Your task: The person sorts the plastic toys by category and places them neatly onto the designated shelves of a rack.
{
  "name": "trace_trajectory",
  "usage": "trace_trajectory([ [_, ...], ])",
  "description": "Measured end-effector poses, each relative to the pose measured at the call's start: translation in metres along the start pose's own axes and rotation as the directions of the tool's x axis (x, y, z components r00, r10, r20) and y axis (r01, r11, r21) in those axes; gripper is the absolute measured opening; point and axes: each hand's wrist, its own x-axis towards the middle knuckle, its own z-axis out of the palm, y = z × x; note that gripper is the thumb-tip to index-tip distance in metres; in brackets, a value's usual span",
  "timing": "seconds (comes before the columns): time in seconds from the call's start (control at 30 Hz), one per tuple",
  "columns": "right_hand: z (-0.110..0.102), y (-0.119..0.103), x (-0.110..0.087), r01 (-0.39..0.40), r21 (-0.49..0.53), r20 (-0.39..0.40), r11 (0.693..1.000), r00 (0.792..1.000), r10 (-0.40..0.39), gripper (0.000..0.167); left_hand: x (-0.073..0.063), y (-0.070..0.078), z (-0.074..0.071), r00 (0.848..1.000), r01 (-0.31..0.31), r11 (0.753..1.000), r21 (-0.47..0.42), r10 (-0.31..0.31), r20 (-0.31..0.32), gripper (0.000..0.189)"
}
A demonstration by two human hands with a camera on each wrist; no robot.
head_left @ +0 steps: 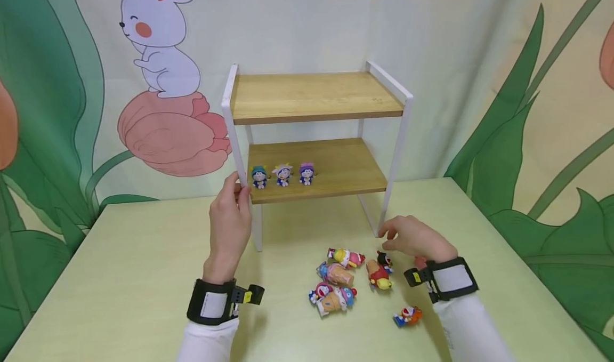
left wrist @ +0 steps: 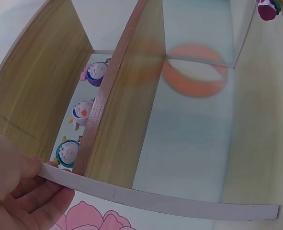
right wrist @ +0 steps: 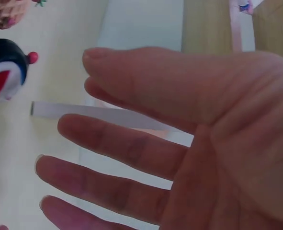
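My left hand (head_left: pixel 230 218) grips the white left post (left wrist: pixel 112 192) of a small two-tier shelf (head_left: pixel 312 98), thumb on one side and fingers on the other. On the lower board, toward the left, three small figurines stand in a row: one in a green hat (head_left: pixel 259 177), one in a white hat (head_left: pixel 283 175) and one in a pink hat (head_left: pixel 307 174). With nothing in its grasp, my right hand (head_left: pixel 414 236) hovers by the foot of the right post (head_left: pixel 395 159), fingers spread apart and loosely bent in the right wrist view.
Several toy figures lie on the table in front of the shelf, among them a red-and-yellow one (head_left: pixel 379 276) and a black-headed one (right wrist: pixel 7 72). Apart from these lies an orange-and-blue figure (head_left: pixel 409 316). A printed curtain (head_left: pixel 297 26) hangs behind the table (head_left: pixel 144 276).
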Motion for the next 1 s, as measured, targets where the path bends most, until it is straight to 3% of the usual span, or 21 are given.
trace_trajectory([
  [0.47,0.012,0.004,0.009,-0.086,0.009,0.053,0.996,0.995,0.085,0.019,0.000,-0.002,-0.001,1.000,0.020,1.000,-0.007,-0.020,0.013,0.033],
  [0.73,0.020,0.008,0.014,-0.061,-0.006,0.053,0.998,0.997,0.061,0.019,-0.003,-0.003,-0.001,1.000,-0.003,1.000,0.000,0.003,0.006,0.032],
  [1.0,0.009,0.006,0.010,-0.064,0.051,0.055,0.997,0.997,0.061,0.027,0.000,-0.001,-0.004,1.000,0.006,1.000,0.005,-0.006,0.012,0.034],
])
